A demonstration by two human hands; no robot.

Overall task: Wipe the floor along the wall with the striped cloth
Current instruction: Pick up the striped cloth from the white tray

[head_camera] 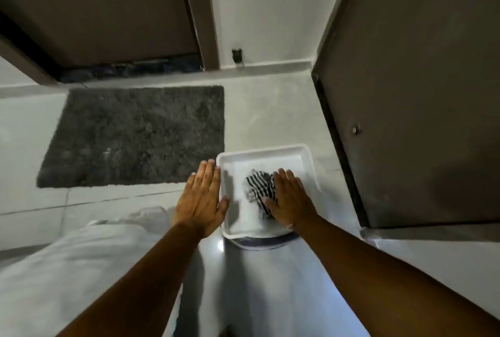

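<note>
Grey floor [270, 109]: R hand [290, 198] flat on striped cloth [258, 187] in tray [259, 151].

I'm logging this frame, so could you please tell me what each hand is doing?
Left hand: open, flat beside the white tray, holding nothing.
Right hand: open, pressing on the striped cloth.

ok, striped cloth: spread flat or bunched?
Bunched. The striped cloth sits crumpled in the white tray, partly under the flat right hand.
</note>
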